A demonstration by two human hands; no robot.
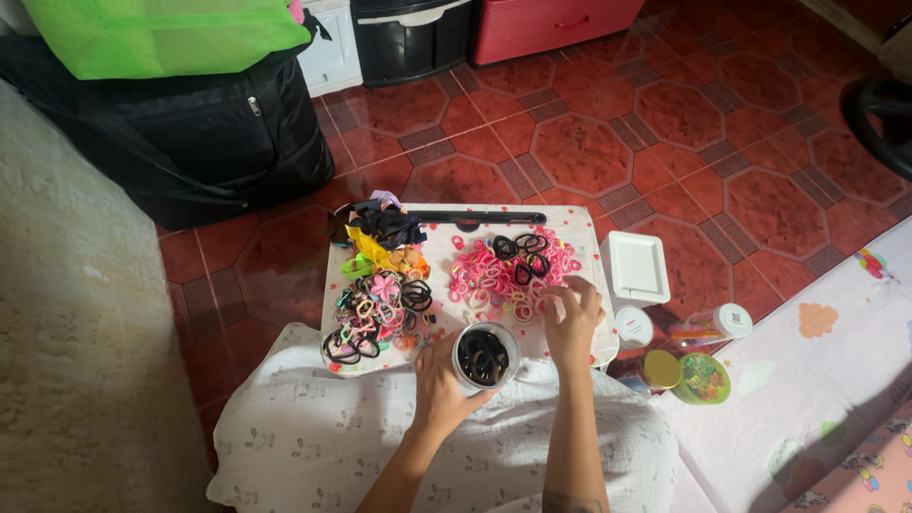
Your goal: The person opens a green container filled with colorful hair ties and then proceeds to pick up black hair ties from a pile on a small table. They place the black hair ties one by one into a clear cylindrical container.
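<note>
Holding small round clear plastic jar [484, 356], filled with glossy black elastic hair ties, in left hand [439, 380]; fingers wrapped around jar wall from left side, grip closed on it. Jar at near edge of white speckled rectangular lap tray [579, 228], resting over pale printed pillow [313, 437]. Right hand [573, 323] just right of jar, fingertips pinched narrow in loose heap of thin pink elastic hair ties [508, 280]; whether a tie sits between fingertips, cannot tell. Few black loops on top of pink heap. Left of jar on tray: tangled mound of mixed-colour ties and fabric scrunchies [380, 304], black and yellow cloth pieces at far end. Right of tray on red glazed tile floor [589, 142]: white square plastic lid [635, 268], small white round cap [634, 326], gold round lid [662, 369].
</note>
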